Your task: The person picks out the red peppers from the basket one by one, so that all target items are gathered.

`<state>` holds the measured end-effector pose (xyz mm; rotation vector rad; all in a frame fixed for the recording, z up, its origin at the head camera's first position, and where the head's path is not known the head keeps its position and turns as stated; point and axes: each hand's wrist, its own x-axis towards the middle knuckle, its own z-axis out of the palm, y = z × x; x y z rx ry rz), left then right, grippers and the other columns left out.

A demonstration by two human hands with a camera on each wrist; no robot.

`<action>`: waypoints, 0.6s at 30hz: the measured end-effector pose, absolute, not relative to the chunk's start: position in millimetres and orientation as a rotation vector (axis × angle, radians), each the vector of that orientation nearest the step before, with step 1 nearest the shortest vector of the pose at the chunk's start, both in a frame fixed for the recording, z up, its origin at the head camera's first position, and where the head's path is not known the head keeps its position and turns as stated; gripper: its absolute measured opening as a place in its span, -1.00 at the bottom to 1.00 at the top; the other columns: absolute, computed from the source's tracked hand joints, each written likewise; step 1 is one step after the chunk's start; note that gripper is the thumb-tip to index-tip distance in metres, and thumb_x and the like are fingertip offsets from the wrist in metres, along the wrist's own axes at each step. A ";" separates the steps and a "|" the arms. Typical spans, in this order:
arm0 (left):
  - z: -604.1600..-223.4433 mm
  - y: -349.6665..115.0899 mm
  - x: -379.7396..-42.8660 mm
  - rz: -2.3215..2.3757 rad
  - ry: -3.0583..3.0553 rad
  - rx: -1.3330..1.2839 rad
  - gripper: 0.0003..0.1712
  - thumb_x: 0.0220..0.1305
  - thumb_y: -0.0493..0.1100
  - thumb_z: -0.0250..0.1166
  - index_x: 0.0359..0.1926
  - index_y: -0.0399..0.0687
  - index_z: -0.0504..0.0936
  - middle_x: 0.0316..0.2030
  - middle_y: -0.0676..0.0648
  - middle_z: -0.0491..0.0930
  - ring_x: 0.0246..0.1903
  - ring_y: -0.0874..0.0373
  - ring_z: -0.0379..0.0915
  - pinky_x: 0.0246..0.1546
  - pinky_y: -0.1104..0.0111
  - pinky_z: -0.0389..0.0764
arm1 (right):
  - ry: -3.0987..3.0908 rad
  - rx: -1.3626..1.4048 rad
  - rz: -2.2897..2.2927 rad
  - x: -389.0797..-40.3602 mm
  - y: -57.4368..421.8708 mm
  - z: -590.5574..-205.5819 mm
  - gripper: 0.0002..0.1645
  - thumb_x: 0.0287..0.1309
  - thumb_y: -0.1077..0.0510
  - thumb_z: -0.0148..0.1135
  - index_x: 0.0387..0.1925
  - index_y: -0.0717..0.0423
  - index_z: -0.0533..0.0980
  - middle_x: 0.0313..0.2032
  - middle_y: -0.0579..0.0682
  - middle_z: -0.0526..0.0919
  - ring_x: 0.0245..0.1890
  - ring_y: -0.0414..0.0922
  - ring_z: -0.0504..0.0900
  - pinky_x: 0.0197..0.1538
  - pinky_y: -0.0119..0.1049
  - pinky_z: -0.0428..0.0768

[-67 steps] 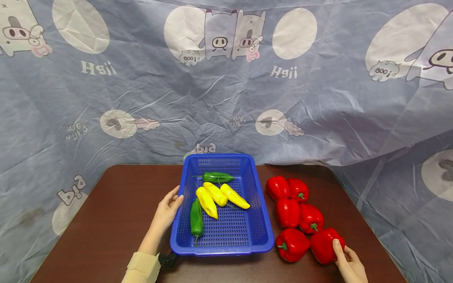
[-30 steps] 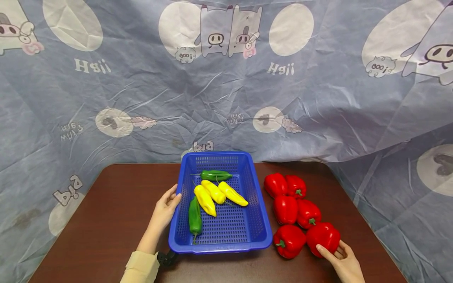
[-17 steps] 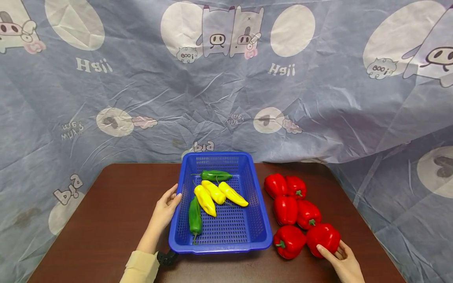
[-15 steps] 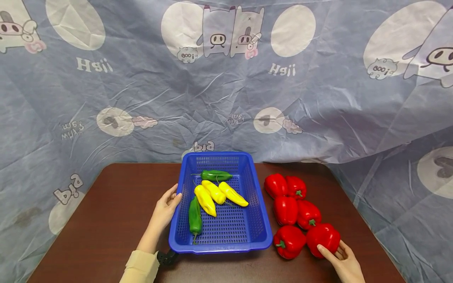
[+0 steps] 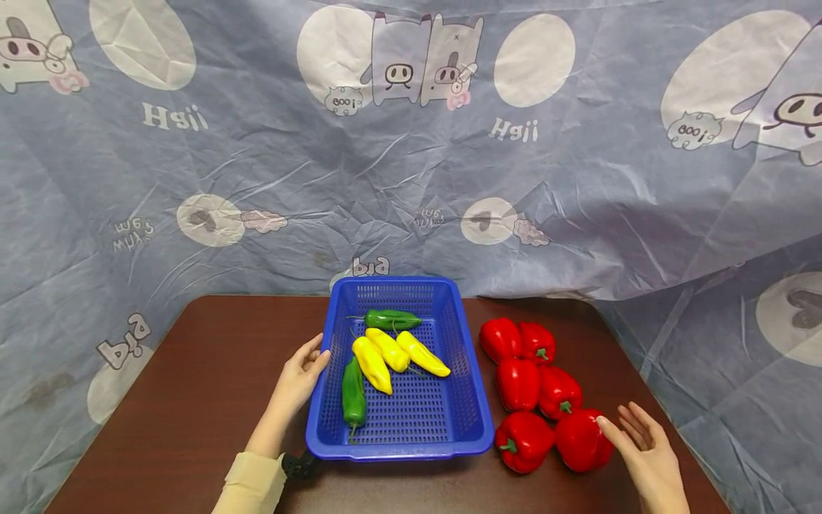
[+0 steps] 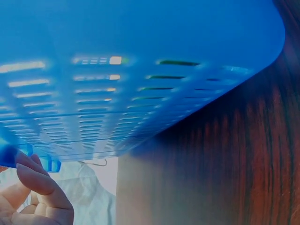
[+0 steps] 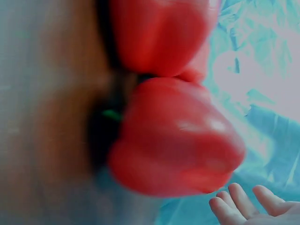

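Observation:
My left hand (image 5: 302, 375) grips the left rim of a blue plastic basket (image 5: 401, 451); the left wrist view shows its curled fingers (image 6: 44, 185) at the slotted wall. Inside the basket lie yellow peppers (image 5: 372, 364) and two green peppers (image 5: 354, 396) (image 5: 393, 319). To the right of the basket, several red bell peppers stand in a cluster. Just off the nearest right bell pepper (image 5: 583, 444) is my right hand (image 5: 651, 453), holding nothing, its fingers spread. In the right wrist view a gap shows between that hand (image 7: 251, 208) and the bell pepper (image 7: 173, 140).
Everything rests on a dark brown table (image 5: 186, 400). A grey-blue printed cloth (image 5: 359, 178) hangs behind the table and along its right side. The other red bell peppers (image 5: 516, 384) touch one another between the basket and the table's right edge.
My right hand has let go of the nearest right bell pepper and moved away to the right. That pepper stands almost where it was. My left hand stays on the basket rim.

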<state>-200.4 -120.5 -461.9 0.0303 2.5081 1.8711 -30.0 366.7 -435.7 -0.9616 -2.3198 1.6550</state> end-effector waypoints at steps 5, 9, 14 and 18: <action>-459.8 -122.7 -201.6 1.780 2.583 0.057 -0.40 0.43 -0.13 0.19 0.41 -0.19 0.32 -0.09 -0.26 0.58 -0.36 0.29 0.49 -0.29 0.48 0.54 | -2.264 -0.784 1.665 -37.3 354.1 -414.6 0.04 0.25 -0.10 0.29 0.56 -0.10 -0.09 0.30 -0.29 0.25 0.35 -0.32 0.18 -0.06 -0.82 0.29; -458.2 -124.0 -203.2 1.697 2.660 0.103 -0.40 0.42 -0.13 0.20 0.40 -0.22 0.34 -0.11 -0.25 0.60 -0.32 0.20 0.51 -0.27 0.44 0.53 | -2.296 -0.639 1.646 -48.3 340.1 -400.6 -0.05 0.30 -0.07 0.25 0.55 -0.08 -0.02 0.29 -0.31 0.28 0.31 -0.38 0.22 -0.02 -0.79 0.28; -456.1 -124.7 -205.0 1.537 2.794 0.173 -0.40 0.39 -0.14 0.23 0.37 -0.27 0.37 -0.11 -0.23 0.57 -0.22 0.06 0.54 -0.20 0.37 0.54 | -2.361 -0.448 1.605 -67.4 316.9 -383.4 -0.15 0.36 -0.05 0.18 0.51 0.10 0.06 0.23 -0.34 0.33 0.15 -0.56 0.29 -0.01 -0.81 0.30; -448.0 -124.8 -206.1 1.458 2.826 0.219 -0.40 0.41 -0.13 0.21 0.37 -0.29 0.36 -0.07 -0.23 0.56 -0.14 0.00 0.53 -0.12 0.27 0.54 | -2.394 -0.301 1.621 -82.6 295.8 -370.3 -0.22 0.39 -0.05 0.14 0.47 0.15 0.11 0.31 -0.15 0.34 0.13 -0.60 0.32 0.03 -0.80 0.31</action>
